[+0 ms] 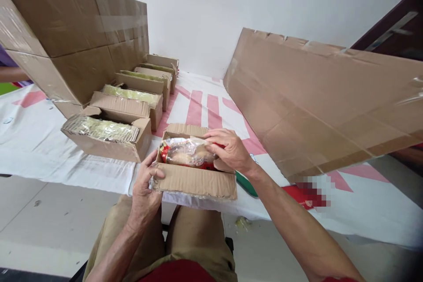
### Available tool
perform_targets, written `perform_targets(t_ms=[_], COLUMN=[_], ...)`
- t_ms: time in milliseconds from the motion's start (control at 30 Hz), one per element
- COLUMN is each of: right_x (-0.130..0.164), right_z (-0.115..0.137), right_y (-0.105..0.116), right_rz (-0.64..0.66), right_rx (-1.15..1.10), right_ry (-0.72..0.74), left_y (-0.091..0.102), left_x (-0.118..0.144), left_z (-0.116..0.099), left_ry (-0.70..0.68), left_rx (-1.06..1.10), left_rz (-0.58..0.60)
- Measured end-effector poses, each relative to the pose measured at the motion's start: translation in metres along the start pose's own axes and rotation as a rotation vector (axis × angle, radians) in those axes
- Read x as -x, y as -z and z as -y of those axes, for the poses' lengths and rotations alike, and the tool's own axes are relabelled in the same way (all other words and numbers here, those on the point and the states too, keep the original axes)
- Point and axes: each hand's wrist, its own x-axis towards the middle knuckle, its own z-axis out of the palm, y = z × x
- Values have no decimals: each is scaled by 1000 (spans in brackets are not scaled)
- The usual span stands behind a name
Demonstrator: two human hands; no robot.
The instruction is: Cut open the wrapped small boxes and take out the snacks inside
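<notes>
A small open cardboard box (194, 181) sits at the table's front edge, its flaps folded outward. Inside lies a clear plastic packet (185, 152) with red printed ends and pale brown contents that I cannot make out exactly. My left hand (147, 183) grips the box's left end, thumb over the front flap. At the right end, my right hand (228, 147) reaches over the box with fingers bent onto the packet's end; its fingertips are partly hidden. Several similar open boxes (105, 145) stand in a row to the left, holding clear-wrapped, yellowish contents.
Large taped cartons (72, 22) are stacked at the left, and a big cardboard panel (324, 101) leans at the right. A green item (246, 183) and a red packet (297, 196) lie on the white-and-pink cloth (214, 105). Part of another person's arm (13, 73) shows at far left.
</notes>
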Motion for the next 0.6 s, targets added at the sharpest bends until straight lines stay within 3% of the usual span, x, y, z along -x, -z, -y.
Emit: perform_targets(t_ms=[133, 200, 300, 467, 533, 600], right_x=[-1, 1, 7, 11, 8, 6], right_z=[1, 2, 12, 40, 41, 33], right_y=[10, 15, 25, 42, 43, 43], right_rz=[-331, -413, -408, -220, -260, -419], right_rx=[-412, -529, -544, -399, -438, -575], right_ry=[-233, -282, -255, -22, -23, -96], left_y=[-1, -3, -7, -14, -14, -14], left_x=[-1, -2, -5, -11, -14, -17], left_z=[1, 2, 1, -9, -13, -15], left_ry=[49, 54, 74, 153, 186, 217], left_rx=[10, 22, 14, 35, 43, 35], left_rz=[-17, -19, -18, -30, -61, -81])
